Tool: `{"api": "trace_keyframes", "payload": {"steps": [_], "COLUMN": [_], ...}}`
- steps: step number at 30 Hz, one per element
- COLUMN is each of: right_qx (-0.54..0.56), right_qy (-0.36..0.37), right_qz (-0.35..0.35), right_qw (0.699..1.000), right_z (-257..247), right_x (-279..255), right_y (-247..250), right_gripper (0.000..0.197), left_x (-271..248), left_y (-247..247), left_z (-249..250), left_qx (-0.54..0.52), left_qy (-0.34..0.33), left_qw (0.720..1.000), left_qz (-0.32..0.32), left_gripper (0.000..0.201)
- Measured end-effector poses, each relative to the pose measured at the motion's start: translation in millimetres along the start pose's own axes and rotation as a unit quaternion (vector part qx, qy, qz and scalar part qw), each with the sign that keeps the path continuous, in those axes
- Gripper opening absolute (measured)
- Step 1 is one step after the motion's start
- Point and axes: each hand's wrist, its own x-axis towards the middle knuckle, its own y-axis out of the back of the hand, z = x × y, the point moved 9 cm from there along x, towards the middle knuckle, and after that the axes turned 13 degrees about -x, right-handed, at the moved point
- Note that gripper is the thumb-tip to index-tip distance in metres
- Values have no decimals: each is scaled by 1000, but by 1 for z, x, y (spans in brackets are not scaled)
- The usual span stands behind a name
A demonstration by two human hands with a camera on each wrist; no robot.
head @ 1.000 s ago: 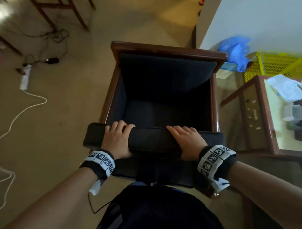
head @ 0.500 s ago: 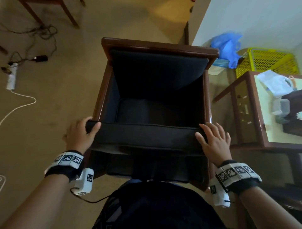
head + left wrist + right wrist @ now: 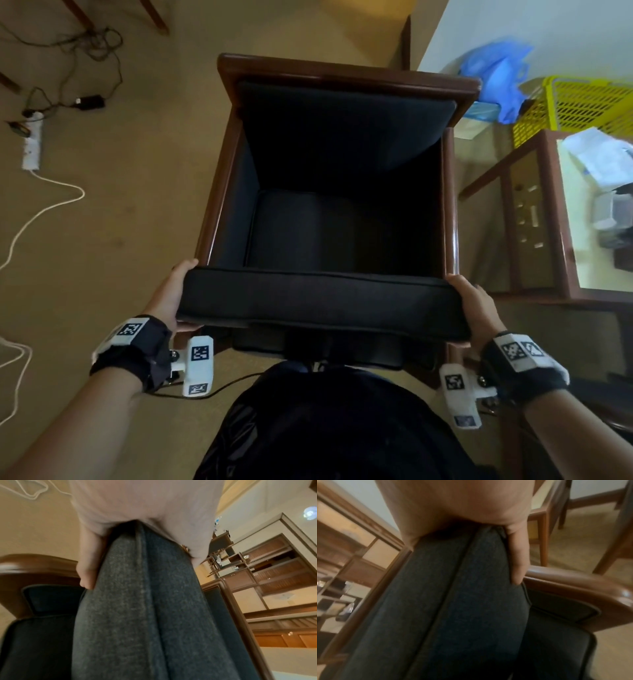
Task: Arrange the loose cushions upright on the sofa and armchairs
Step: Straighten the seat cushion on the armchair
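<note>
Both hands have shifted from the cushion's (image 3: 322, 301) top to its ends; left hand (image 3: 171, 294) and right hand (image 3: 476, 308) now grip it, lifted at lower frame before the armchair (image 3: 219, 192); standing it upright looks next.

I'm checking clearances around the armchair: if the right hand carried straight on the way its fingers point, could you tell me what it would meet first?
Probably the armchair's right wooden armrest. The right hand grips the cushion end, fingers pointing along that rail. Depth is unclear, so it might pass just above.

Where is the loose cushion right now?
In the head view the cushion is held at the front of the armchair, left hand and right hand gripping its two ends.
</note>
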Motion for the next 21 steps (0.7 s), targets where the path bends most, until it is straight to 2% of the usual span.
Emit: {"api": "trace_keyframes", "payload": {"steps": [3,5,8,10,18,21], "right_qx": [18,29,49,61,158,144], "right_qy": [-9,-6,-8,-3,93,165], "right_qz": [-16,2,32,50,108,124], "right_qw": [1000,1000,998,997,977,968], "right_z": [-16,-29,-44,-56,-158,-192], "right_x": [4,8,11,13,18,38], "right_y": [1,6,15,23,42,39], "right_gripper": [45,41,24,22,10,6], "left_x": [-2,-4,-9,-16,-26,-5], "left_y": [-10,-19,-38,-53,-107,-126], "left_z": [13,25,46,63,166,175], "left_qx": [3,4,-3,-17,-80,-123], "left_qy": [-15,-27,-39,-54,-127,-101], "left_qw": [1000,1000,999,998,987,983], "left_qz": [-7,-11,-16,-21,-62,-96], "left_gripper": [51,41,23,14,10,10]}}
